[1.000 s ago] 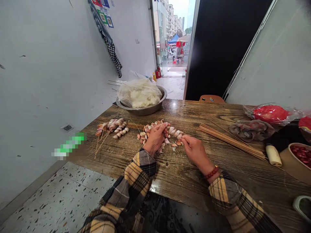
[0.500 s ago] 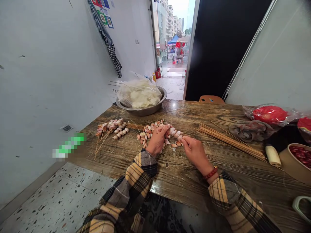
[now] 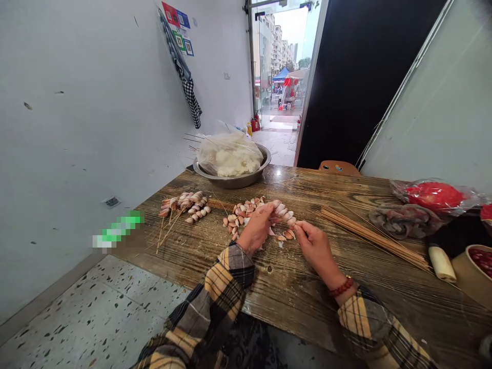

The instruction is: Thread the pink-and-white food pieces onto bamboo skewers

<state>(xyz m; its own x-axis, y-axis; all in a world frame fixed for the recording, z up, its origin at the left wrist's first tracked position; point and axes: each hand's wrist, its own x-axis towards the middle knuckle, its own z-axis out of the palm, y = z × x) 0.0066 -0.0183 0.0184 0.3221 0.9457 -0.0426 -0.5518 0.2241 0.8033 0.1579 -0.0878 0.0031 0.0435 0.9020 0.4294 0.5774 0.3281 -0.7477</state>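
Note:
A row of garlic cloves threaded on a skewer (image 3: pixel 285 213) is held between my two hands above the table. My left hand (image 3: pixel 257 228) is closed around its far left end, the thumb and fingertips against the cloves. At the near right end, my right hand (image 3: pixel 317 250) pinches with thumb and forefinger beside the last clove; the stick there is mostly hidden by the fingers. Loose garlic cloves (image 3: pixel 242 209) lie in a pile behind and beside my left hand, a few of them under the skewer. Several filled garlic skewers (image 3: pixel 197 203) rest further left.
A bundle of bamboo skewers (image 3: pixel 372 238) lies to the right on the wooden table (image 3: pixel 215 256). Behind stands a metal basin (image 3: pixel 234 181) with a plastic bag (image 3: pixel 230 154) in it. A grey cloth (image 3: pixel 407 219), a red item in plastic (image 3: pixel 434 196) and a paper bowl (image 3: pixel 471 274) are at right.
The camera view has shifted, so everything sits slightly lower and further right. My left fingers have moved a little along the garlic skewer; my right hand still pinches its near end.

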